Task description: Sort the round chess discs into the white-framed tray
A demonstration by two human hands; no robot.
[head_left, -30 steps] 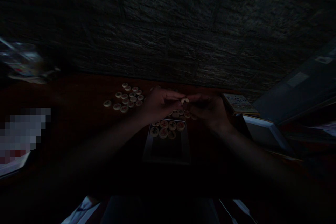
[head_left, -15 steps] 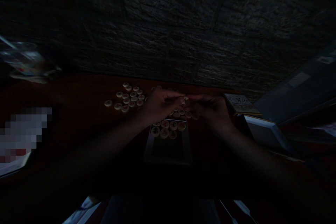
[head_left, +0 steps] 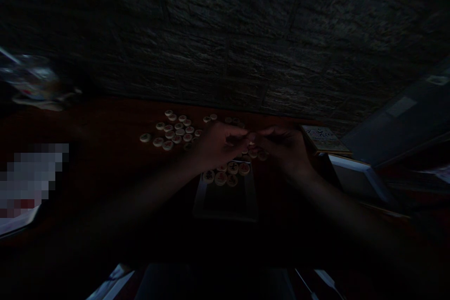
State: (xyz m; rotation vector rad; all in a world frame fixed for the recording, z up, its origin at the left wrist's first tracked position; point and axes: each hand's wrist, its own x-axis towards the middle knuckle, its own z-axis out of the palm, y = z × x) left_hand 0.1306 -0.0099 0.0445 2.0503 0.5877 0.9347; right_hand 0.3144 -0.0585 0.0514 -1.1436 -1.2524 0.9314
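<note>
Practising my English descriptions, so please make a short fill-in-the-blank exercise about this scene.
1. The left hand and right hand meet at the ____ above the table.
2. The xiangqi pieces are ____ discs.
3. The largest cluster of pieces lies to the ____ of both hands.
4. The table has a dark ____ top.

Missing words: fingertips; round; left; red

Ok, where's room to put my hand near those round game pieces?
Bare reddish table lies left of the round chess pieces. A thin strip lies beyond the right hand, before the patterned box. Crowded: below the left hand, and the white-edged tray's top.
</note>
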